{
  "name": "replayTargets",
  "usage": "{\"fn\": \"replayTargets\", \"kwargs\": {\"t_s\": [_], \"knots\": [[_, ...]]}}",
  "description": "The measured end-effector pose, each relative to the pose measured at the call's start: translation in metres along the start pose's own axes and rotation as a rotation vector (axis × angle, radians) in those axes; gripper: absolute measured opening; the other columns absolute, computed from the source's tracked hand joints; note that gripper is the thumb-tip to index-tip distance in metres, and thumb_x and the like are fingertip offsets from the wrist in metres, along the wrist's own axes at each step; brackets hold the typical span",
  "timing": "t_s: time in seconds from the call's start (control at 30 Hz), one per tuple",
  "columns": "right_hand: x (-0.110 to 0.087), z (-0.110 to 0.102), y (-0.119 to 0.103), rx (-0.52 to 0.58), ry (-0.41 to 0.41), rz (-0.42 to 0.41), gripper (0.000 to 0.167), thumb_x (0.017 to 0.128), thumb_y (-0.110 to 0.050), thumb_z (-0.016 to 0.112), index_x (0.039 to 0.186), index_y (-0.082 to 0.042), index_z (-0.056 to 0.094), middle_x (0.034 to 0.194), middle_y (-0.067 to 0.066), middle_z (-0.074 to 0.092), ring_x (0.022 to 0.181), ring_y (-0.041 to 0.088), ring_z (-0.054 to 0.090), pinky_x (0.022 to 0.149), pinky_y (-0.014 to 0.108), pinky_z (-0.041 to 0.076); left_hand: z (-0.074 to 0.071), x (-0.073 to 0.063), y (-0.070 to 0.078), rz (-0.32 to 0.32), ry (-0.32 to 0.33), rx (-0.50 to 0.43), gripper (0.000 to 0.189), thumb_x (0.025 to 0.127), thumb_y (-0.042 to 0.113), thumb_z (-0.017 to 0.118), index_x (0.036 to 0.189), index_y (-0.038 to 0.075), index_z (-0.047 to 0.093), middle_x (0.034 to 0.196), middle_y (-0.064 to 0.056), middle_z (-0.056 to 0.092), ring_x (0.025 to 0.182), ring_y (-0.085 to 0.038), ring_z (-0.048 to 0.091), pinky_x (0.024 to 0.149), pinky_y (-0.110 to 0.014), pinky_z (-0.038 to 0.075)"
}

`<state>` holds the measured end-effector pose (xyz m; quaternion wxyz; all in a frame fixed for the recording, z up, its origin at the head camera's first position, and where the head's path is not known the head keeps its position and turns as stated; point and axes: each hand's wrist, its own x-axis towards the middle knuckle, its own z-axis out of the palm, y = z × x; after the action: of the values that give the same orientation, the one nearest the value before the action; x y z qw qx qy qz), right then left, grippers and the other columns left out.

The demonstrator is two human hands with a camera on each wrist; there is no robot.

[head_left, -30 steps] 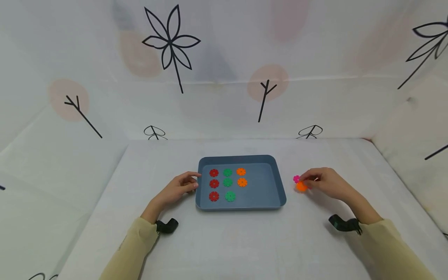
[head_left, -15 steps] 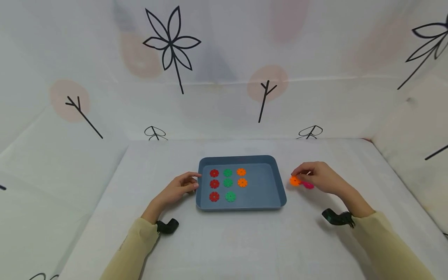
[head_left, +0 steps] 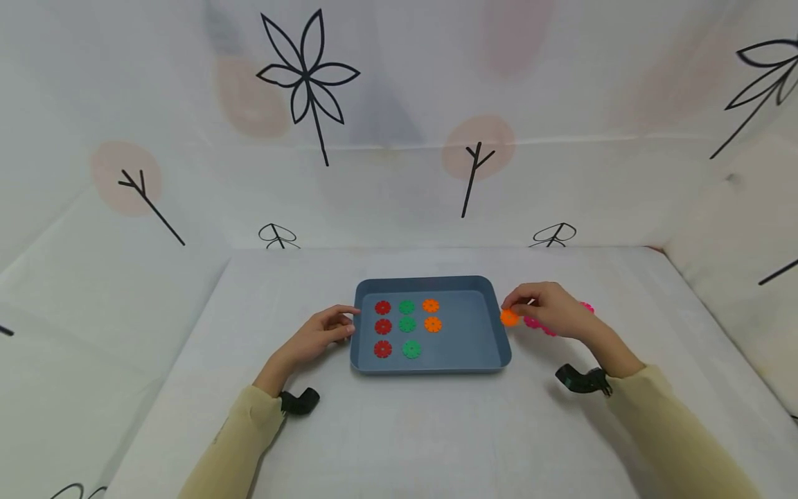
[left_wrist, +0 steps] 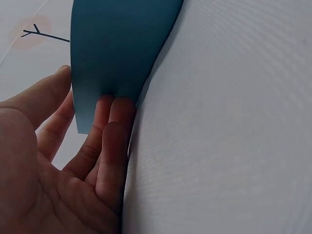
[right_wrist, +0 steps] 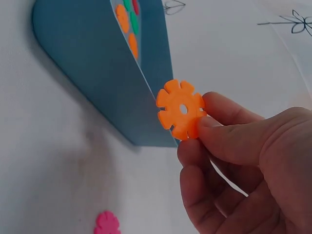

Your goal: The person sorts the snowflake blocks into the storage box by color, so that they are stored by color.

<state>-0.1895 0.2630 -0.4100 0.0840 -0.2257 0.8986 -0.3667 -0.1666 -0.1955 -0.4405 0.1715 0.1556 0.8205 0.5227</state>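
In the head view my right hand [head_left: 551,310] pinches an orange notched building disc [right_wrist: 181,109] between thumb and fingertips, just outside the right wall of the blue tray [head_left: 476,346]. The right wrist view shows the disc standing nearly on edge, its centre hole visible. My left hand [head_left: 325,326] rests at the tray's left side, loosely bent fingers [left_wrist: 114,141] touching the outer wall. Inside the tray lie a column of red discs [head_left: 383,326], a column of green discs [head_left: 407,324] and two orange discs [head_left: 433,324].
Pink discs [head_left: 532,322] lie on the white-covered table [head_left: 436,436] under and beside my right hand, which partly hides them. A white printed cloth [head_left: 386,201] rises behind the table.
My right hand has carried the orange disc leftward from the loose discs to the tray's right edge, uncovering more pink discs. The left hand stays at the tray.
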Motion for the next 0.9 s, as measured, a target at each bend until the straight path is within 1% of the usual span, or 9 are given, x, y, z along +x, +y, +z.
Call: {"fn": "replayTargets", "kwargs": {"t_s": [0.07,0.2,0.3,0.6,0.9], "knots": [[0.004,0.004,0.000,-0.005,0.001,-0.012,0.017,0.094,0.002,0.064,0.101,-0.010,0.074,0.097,0.001,0.071,0.084,0.024,0.063,0.072,0.033,0.055,0.000,0.000,0.002,-0.002,-0.003,-0.006,0.039,0.100,0.013,0.061,0.137,0.001,0.054,0.105,-0.012,0.062,0.093,-0.033,0.058,0.074,-0.036,0.046],[0.013,0.013,-0.002,-0.018,0.008,-0.051,0.019,0.094,0.003,0.063,0.099,-0.011,0.074,0.096,-0.001,0.070,0.085,0.019,0.062,0.074,0.031,0.053,-0.001,-0.001,0.004,-0.003,-0.007,0.001,0.040,0.101,0.014,0.060,0.137,0.001,0.054,0.105,-0.011,0.062,0.093,-0.033,0.058,0.074,-0.037,0.046],[0.020,0.020,-0.005,-0.022,0.003,-0.084,0.020,0.094,0.005,0.062,0.098,-0.010,0.074,0.095,-0.002,0.070,0.085,0.018,0.062,0.075,0.031,0.053,-0.001,-0.001,0.004,-0.004,-0.007,0.009,0.040,0.101,0.015,0.060,0.138,0.001,0.054,0.105,-0.011,0.062,0.093,-0.033,0.058,0.074,-0.037,0.046],[0.036,0.038,-0.021,-0.039,-0.064,-0.154,0.023,0.092,0.007,0.061,0.095,-0.012,0.074,0.095,-0.003,0.069,0.084,0.018,0.060,0.076,0.034,0.052,0.000,-0.001,0.004,-0.003,-0.007,-0.002,0.040,0.100,0.014,0.061,0.137,0.000,0.054,0.105,-0.011,0.062,0.093,-0.034,0.058,0.073,-0.035,0.045],[0.051,0.051,-0.028,-0.047,-0.104,-0.205,0.019,0.094,0.001,0.064,0.096,-0.015,0.074,0.096,-0.006,0.069,0.084,0.015,0.060,0.077,0.035,0.051,0.000,0.000,0.003,-0.006,-0.001,0.004,0.040,0.100,0.014,0.061,0.137,0.001,0.054,0.104,-0.010,0.062,0.091,-0.031,0.058,0.072,-0.034,0.045]]}}
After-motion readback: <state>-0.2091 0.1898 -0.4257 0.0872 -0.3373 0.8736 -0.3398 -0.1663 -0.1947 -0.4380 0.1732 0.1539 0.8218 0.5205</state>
